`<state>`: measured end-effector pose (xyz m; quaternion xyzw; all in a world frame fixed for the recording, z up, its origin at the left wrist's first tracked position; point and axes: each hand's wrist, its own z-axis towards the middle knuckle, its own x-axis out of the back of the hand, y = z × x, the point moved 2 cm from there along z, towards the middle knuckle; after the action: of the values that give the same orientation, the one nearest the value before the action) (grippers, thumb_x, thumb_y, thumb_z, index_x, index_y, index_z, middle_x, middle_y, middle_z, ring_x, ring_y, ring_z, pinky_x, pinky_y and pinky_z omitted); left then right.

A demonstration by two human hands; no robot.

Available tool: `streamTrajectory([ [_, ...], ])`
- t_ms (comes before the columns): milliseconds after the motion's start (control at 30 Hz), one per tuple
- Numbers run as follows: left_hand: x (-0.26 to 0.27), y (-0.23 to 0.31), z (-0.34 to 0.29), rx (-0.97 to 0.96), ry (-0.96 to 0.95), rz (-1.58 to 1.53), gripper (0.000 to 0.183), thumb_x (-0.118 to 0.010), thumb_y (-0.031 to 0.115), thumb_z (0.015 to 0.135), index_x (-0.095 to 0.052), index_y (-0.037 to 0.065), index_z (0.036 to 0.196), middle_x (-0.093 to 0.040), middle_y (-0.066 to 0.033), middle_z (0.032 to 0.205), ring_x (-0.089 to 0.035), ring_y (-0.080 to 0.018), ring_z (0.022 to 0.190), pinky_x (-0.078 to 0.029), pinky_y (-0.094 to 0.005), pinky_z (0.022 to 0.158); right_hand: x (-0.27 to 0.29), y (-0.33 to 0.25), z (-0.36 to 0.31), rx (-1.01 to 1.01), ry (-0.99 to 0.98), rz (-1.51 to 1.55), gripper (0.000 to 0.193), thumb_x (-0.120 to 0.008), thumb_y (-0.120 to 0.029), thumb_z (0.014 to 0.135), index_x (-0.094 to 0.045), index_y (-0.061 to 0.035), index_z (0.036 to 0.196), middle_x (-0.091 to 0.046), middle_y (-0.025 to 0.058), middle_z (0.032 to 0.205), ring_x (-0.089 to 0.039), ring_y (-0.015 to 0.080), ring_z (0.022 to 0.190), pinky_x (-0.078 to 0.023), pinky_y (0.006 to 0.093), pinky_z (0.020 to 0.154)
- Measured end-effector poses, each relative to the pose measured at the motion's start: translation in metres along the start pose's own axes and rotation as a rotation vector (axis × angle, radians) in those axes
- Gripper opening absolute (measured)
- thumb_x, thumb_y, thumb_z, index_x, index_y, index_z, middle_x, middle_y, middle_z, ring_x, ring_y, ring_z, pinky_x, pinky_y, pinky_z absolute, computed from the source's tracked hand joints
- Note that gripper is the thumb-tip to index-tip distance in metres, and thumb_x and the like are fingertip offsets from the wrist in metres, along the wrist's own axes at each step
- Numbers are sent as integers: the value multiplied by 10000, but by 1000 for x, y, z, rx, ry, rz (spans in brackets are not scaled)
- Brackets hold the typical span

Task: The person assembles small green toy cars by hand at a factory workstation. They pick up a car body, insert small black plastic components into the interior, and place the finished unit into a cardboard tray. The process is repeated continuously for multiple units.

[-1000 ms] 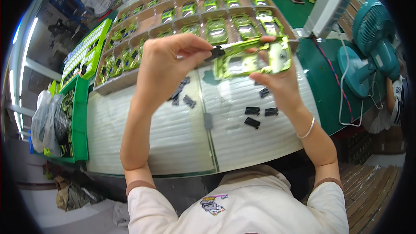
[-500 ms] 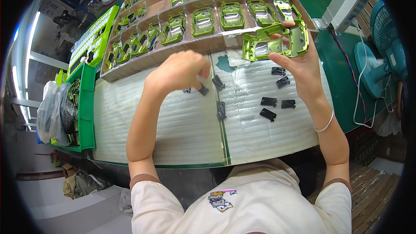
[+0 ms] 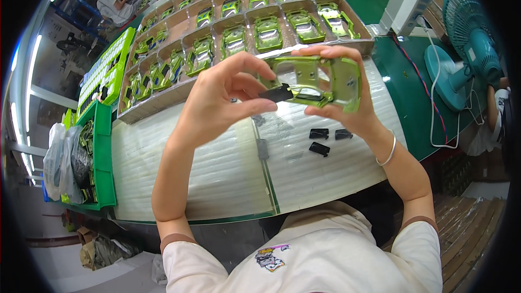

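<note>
Raised above the table, a green toy car body shell (image 3: pixel 344 84) is gripped at its right end by my right hand (image 3: pixel 347 114), fingers along the far edge and thumb on the near edge. My left hand (image 3: pixel 217 100) pinches a small black plastic part (image 3: pixel 278 93) between thumb and fingers, against or very close to the shell's left side. Whether the two touch is hard to tell. Below my right hand, a few more black parts (image 3: pixel 319 148) lie on the white foam sheet (image 3: pixel 217 179).
Beyond my hands stands a divided cardboard tray (image 3: pixel 179 84) of green car shells. At left are a green crate (image 3: pixel 106 157) with plastic bags and a bright green rack (image 3: pixel 108 76). A teal fan (image 3: pixel 461 54) and cables stand right. Another person sits far left.
My left hand has lifted a black part off the sheet and brought it to the car shell. My right hand has turned the shell and moved it left and nearer.
</note>
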<state>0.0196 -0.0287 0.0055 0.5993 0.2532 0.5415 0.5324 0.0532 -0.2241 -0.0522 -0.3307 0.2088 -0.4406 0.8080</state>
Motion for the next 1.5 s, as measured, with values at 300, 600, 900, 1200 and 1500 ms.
streamTrajectory([
  [300, -19, 5, -5, 65, -60, -284, 248, -678, 5, 753, -622, -26, 992, -646, -62, 866, -611, -85, 767, -499, -212, 683, -1, -5, 2, 296, -84, -55, 635, -804, -75, 590, -445, -106, 1114, -531, 152, 1157, -480, 323, 1150, -392, 455, 983],
  [600, 22, 8, -4, -33, -159, 511, 160, -679, 49, 731, -641, 19, 883, -643, -44, 778, -593, -141, 695, -466, -262, 626, 3, -3, -2, 156, 79, -194, 650, -790, -37, 609, -416, -81, 1139, -516, 173, 1180, -490, 286, 1146, -423, 388, 964],
  [900, 25, -33, 2, -30, -324, 675, 108, -650, 76, 746, -656, 20, 838, -665, -111, 770, -636, -222, 707, -493, -312, 648, 4, -1, -2, 71, 91, -305, 667, -793, -41, 606, -410, -97, 1148, -527, 126, 1190, -496, 234, 1142, -427, 333, 964],
  [1200, 43, -77, 9, 103, -63, 982, 173, -714, 22, 613, -648, 2, 772, -643, -114, 717, -620, -247, 688, -481, -333, 646, 6, -2, 0, 66, 104, -353, 664, -793, -48, 609, -411, -96, 1149, -524, 120, 1195, -489, 228, 1151, -421, 331, 973],
  [1500, 44, -66, 10, 150, -129, 959, 132, -603, 58, 670, -660, 1, 775, -644, -140, 716, -614, -293, 680, -486, -365, 667, 5, -5, 2, -93, 151, -176, 662, -780, -2, 612, -410, -81, 1155, -514, 83, 1183, -501, 191, 1110, -468, 318, 929],
])
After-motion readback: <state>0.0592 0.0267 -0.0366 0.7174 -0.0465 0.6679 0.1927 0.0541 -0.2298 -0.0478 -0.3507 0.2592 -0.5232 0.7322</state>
